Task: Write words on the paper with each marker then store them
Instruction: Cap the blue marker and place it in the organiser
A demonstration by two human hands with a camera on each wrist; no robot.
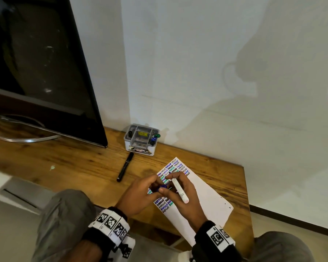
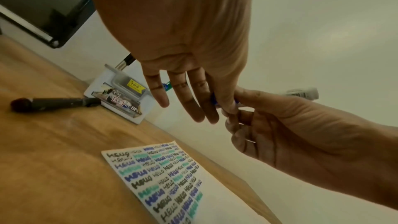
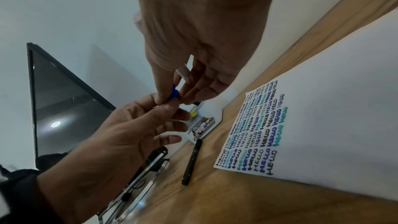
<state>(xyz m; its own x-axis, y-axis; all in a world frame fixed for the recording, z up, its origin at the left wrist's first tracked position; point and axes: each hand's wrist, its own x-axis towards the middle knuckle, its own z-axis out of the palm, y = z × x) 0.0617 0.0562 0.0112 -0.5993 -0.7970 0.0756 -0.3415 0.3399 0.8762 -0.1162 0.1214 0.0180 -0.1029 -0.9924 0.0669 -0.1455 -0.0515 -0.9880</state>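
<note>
Together: both hands met above the paper (image 1: 206, 197).
Right hand (image 1: 180, 193): gripped white marker (image 1: 179, 188) — fingertips on blue cap (image 3: 174, 92).
Left hand (image 1: 140, 193): pinched that cap.
Black marker (image 1: 125, 169): beyond left hand.

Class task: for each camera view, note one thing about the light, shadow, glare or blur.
Head view: a large soft shadow falls on the wall. Left wrist view: a yellowish cast, and the paper blurs at its near edge. Right wrist view: a lamp's glare spot shows on the dark screen.
</note>
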